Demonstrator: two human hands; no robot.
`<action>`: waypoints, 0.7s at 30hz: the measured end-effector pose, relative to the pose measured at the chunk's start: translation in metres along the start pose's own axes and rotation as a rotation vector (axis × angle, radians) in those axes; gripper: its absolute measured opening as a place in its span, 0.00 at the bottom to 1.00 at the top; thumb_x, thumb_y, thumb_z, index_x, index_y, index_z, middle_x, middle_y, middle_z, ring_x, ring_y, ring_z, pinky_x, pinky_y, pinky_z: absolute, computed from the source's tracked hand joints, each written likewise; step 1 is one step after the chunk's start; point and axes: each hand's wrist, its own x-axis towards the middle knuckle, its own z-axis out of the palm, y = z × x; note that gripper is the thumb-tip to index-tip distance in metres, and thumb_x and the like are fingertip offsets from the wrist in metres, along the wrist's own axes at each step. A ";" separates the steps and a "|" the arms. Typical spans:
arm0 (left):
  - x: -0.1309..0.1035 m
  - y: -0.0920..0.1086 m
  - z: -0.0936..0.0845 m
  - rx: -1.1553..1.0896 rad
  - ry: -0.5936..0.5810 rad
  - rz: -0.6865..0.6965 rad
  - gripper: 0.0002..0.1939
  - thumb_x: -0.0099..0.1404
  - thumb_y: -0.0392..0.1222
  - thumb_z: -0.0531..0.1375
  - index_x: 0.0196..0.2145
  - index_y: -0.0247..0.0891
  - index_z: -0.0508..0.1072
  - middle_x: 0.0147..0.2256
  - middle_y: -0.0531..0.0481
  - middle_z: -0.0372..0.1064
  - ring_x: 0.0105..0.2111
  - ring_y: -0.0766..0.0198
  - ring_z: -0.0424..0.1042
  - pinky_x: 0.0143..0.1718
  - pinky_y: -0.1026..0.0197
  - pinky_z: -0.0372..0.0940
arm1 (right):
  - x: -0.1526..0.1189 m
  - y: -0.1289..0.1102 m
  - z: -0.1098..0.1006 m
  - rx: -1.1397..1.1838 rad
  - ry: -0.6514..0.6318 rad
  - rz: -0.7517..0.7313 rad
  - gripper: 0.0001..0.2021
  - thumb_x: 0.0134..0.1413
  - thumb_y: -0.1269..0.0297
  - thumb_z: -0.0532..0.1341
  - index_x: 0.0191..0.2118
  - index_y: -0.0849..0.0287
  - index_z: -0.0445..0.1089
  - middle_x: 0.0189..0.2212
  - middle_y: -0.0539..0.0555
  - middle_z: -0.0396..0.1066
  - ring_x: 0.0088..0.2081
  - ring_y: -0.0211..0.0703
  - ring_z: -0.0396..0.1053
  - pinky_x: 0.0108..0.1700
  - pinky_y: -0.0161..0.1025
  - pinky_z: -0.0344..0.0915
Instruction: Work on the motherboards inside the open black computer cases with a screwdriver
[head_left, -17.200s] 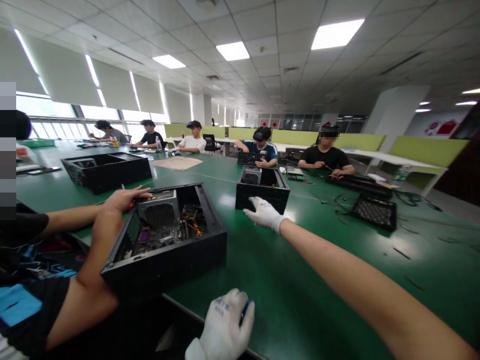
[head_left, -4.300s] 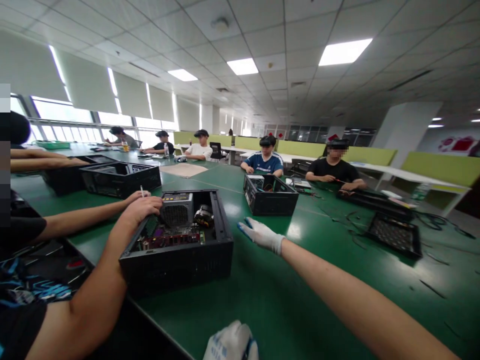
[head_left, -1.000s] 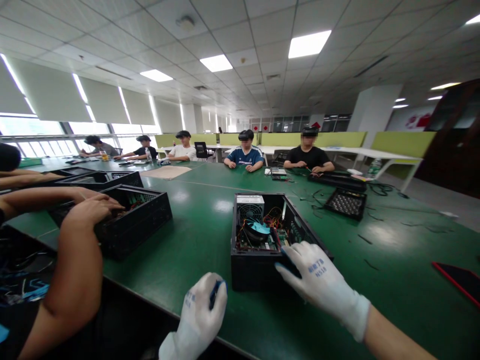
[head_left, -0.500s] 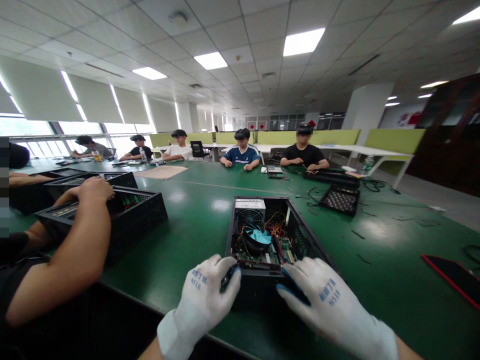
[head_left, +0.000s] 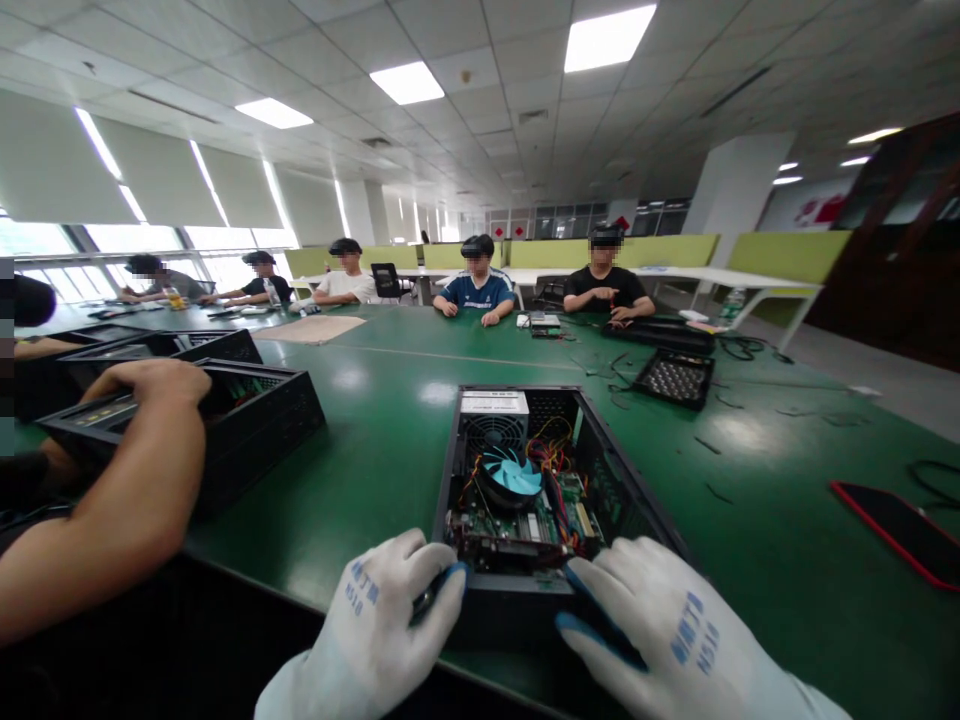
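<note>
An open black computer case (head_left: 634, 480) lies on the green table in front of me, with a blue fan (head_left: 512, 474), a power supply (head_left: 495, 418), coloured wires and a green circuit board inside. My left hand (head_left: 390, 620), in a white glove, is at the near left corner of the case, thumb and fingers curled round a small dark item that I cannot make out. My right hand (head_left: 660, 625), also gloved, rests at the near right edge of the case with its thumb and fingers apart.
At the left, a person's arm (head_left: 150, 470) reaches into another black case (head_left: 262, 430). A red-edged black pad (head_left: 892, 530) lies at the right. Beyond are a black perforated tray (head_left: 673, 378), loose cables and several seated people.
The view has tilted down, so the case shows larger. Both my hands sit lower in the picture, still at its near edge. The neighbour's hand on the left has lowered.
</note>
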 end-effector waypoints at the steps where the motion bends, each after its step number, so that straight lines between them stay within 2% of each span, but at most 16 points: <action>1: -0.004 0.001 -0.003 -0.009 -0.007 0.007 0.10 0.74 0.46 0.57 0.37 0.45 0.77 0.28 0.52 0.70 0.27 0.64 0.74 0.28 0.61 0.65 | -0.002 -0.003 -0.005 0.011 -0.027 0.002 0.17 0.68 0.51 0.60 0.52 0.57 0.73 0.38 0.59 0.80 0.38 0.53 0.76 0.44 0.52 0.71; 6: -0.019 0.006 -0.014 -0.022 -0.046 0.032 0.10 0.74 0.47 0.57 0.38 0.44 0.77 0.27 0.52 0.69 0.26 0.63 0.72 0.27 0.61 0.63 | -0.004 -0.015 -0.028 0.098 -0.192 0.018 0.16 0.65 0.50 0.63 0.50 0.55 0.75 0.36 0.57 0.77 0.34 0.49 0.73 0.34 0.47 0.69; 14: -0.025 0.007 -0.023 -0.047 -0.105 0.087 0.06 0.73 0.42 0.58 0.41 0.43 0.75 0.27 0.54 0.67 0.25 0.65 0.70 0.27 0.61 0.60 | 0.010 -0.023 -0.052 0.188 -0.206 0.029 0.17 0.71 0.51 0.56 0.49 0.55 0.77 0.37 0.58 0.79 0.34 0.48 0.75 0.37 0.46 0.72; 18: -0.025 0.008 -0.024 -0.059 -0.110 0.080 0.06 0.73 0.40 0.58 0.40 0.43 0.75 0.27 0.54 0.67 0.25 0.65 0.69 0.27 0.61 0.59 | 0.026 -0.010 -0.059 0.254 -0.363 0.012 0.16 0.70 0.51 0.57 0.45 0.56 0.77 0.36 0.56 0.78 0.35 0.45 0.74 0.37 0.42 0.69; 21: -0.026 0.008 -0.023 -0.064 -0.093 0.075 0.05 0.73 0.40 0.58 0.41 0.42 0.75 0.28 0.54 0.67 0.25 0.65 0.69 0.27 0.61 0.60 | 0.043 0.009 -0.051 0.194 -0.466 -0.074 0.13 0.68 0.53 0.60 0.46 0.55 0.77 0.38 0.55 0.78 0.37 0.45 0.74 0.40 0.41 0.67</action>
